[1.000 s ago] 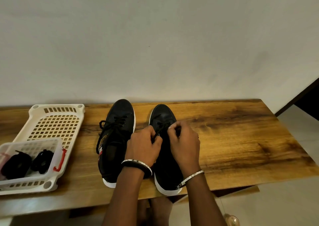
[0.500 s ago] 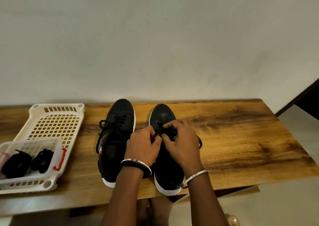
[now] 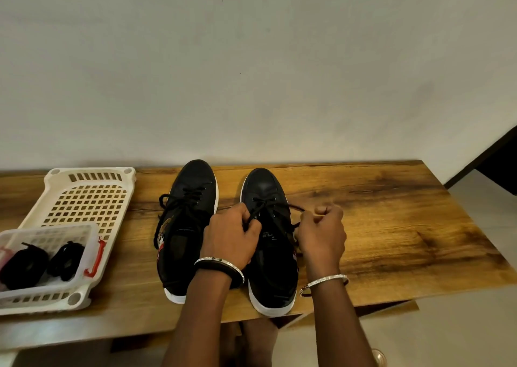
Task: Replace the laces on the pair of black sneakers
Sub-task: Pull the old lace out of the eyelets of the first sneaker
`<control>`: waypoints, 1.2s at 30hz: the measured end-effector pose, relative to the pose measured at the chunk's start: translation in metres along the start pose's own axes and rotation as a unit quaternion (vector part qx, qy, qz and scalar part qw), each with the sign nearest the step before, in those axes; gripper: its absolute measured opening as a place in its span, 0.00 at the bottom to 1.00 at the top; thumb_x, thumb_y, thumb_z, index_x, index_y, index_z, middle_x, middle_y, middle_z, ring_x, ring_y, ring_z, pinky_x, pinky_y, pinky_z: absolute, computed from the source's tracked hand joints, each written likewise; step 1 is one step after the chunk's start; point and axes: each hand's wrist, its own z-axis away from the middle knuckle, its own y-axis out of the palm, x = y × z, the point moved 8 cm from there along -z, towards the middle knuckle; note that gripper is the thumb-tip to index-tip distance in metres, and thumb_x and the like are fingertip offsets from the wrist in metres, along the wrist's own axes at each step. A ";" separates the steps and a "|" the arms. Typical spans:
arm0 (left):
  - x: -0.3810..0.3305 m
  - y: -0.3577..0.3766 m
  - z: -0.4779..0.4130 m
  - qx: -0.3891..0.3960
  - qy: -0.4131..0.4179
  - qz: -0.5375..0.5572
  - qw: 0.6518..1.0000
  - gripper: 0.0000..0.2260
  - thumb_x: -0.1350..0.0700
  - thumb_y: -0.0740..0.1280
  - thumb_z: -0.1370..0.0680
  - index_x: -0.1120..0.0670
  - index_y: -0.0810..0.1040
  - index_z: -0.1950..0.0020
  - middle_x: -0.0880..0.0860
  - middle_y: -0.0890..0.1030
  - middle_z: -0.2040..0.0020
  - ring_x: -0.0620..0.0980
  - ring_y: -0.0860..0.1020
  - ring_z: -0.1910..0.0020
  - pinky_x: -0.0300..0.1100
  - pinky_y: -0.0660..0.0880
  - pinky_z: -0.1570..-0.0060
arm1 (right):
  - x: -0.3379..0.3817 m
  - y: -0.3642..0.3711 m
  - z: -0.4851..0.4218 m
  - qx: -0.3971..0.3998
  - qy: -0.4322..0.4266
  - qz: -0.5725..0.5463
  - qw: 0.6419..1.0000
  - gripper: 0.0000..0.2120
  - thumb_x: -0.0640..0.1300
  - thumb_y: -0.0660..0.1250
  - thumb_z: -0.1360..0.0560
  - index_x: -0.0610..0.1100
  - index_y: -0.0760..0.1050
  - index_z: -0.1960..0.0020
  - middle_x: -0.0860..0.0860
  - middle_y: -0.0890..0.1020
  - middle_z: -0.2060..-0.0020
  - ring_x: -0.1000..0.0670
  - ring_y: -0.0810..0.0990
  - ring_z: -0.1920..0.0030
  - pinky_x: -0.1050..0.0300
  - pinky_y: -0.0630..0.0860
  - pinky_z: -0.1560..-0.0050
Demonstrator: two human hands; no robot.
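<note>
Two black sneakers with white soles stand side by side on the wooden table (image 3: 391, 226), toes pointing at the wall. The left sneaker (image 3: 187, 221) is laced, its black lace ends hanging loose over its left side. Over the right sneaker (image 3: 268, 187), my left hand (image 3: 229, 238) pinches the black lace (image 3: 275, 207) at the eyelets. My right hand (image 3: 321, 235) grips the other end of that lace beside the shoe's right edge, pulling it out sideways.
A white perforated tray (image 3: 86, 198) lies at the table's left end. On it sits a small white basket (image 3: 47, 257) with a red handle, holding two bundles of black laces (image 3: 64, 260). The wall runs along the table's far edge.
My right hand has moved from above the right sneaker's tongue out to the right, drawing the lace with it. My left hand stays at the eyelets.
</note>
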 end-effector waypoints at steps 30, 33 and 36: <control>-0.009 0.004 -0.001 -0.018 0.072 -0.098 0.992 0.05 0.49 0.65 0.21 0.45 0.73 0.45 0.47 0.71 0.66 0.53 0.78 0.63 0.43 0.73 0.66 | 0.058 0.037 0.035 0.119 -0.311 0.233 0.914 0.15 0.43 0.69 0.23 0.54 0.79 0.39 0.54 0.77 0.42 0.50 0.72 0.39 0.52 0.76 0.44; -0.010 0.003 -0.001 -0.019 0.076 -0.109 0.991 0.03 0.51 0.64 0.21 0.45 0.73 0.49 0.47 0.72 0.67 0.51 0.76 0.65 0.42 0.69 0.68 | 0.061 0.036 0.039 0.083 -0.313 0.244 0.914 0.11 0.43 0.70 0.24 0.53 0.80 0.43 0.53 0.80 0.46 0.47 0.73 0.40 0.50 0.75 0.46; -0.011 0.003 0.001 -0.022 0.078 -0.119 0.990 0.02 0.51 0.64 0.22 0.45 0.72 0.51 0.47 0.72 0.67 0.49 0.75 0.66 0.41 0.66 0.70 | 0.062 0.037 0.038 0.074 -0.312 0.245 0.915 0.07 0.44 0.69 0.24 0.51 0.81 0.47 0.53 0.82 0.49 0.47 0.75 0.43 0.49 0.75 0.47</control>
